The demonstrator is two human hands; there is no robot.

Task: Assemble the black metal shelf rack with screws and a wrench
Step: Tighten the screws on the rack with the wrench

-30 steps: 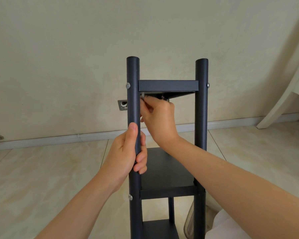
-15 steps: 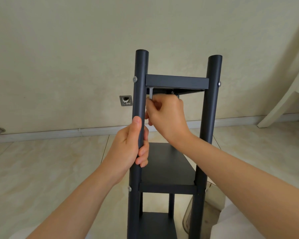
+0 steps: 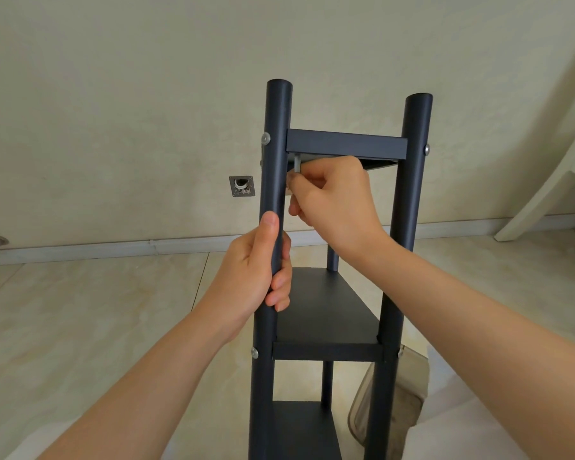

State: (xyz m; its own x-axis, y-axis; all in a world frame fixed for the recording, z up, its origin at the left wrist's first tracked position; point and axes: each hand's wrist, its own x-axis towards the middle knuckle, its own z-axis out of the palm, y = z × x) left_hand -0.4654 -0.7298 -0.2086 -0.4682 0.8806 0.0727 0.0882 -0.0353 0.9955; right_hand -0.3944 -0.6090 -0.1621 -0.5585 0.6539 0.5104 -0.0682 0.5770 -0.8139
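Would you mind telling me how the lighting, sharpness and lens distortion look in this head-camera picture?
Head view: soft, even light, no glare or hard shadows; wide-angle bend slightly bows the baseboard; the right hand and wrench are reasonably sharp; the rack shows little surface detail, and the underside of its top shelf is dark.

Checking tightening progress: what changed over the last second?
The rack sits higher, further right and slightly tilted in view; head or rack moving, cannot tell. No clear turn of the wrench. Unchanged: left hand grip on the front left post, right hand pinching the wrench under the top shelf. Nothing taken or released.
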